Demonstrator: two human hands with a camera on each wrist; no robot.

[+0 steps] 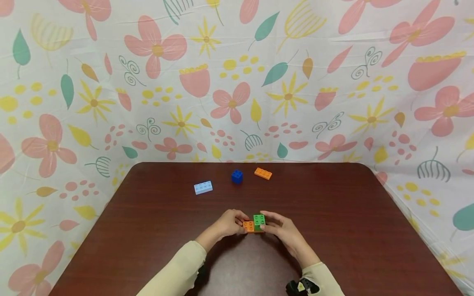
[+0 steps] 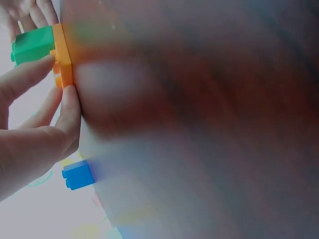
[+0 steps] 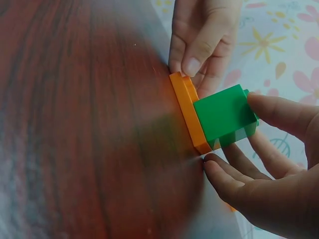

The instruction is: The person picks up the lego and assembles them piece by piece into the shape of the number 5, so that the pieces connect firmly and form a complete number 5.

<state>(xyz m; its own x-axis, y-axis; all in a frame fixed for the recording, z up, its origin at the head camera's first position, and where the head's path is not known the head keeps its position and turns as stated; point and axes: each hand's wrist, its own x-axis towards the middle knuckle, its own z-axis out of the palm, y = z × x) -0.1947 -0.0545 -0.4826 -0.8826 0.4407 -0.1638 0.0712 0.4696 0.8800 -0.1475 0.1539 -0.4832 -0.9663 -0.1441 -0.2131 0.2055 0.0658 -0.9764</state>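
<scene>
While the left hand [image 1: 227,224] pinches the left end of a thin orange plastic brick [image 1: 249,226] at the head view's lower centre, the right hand [image 1: 284,232] grasps a square green plastic brick [image 1: 259,220] standing on the orange one's right half.

The left forearm [image 1: 174,269] and the right forearm [image 1: 323,278] lean inward toward the green brick [image 1: 259,220]. At its left side, the left hand [image 1: 228,223] has its fingers [image 2: 70,107] bent in a pinch. At its right, the right hand [image 1: 286,232] grips it, thumb [image 1: 269,229] on the nearer side.
</scene>
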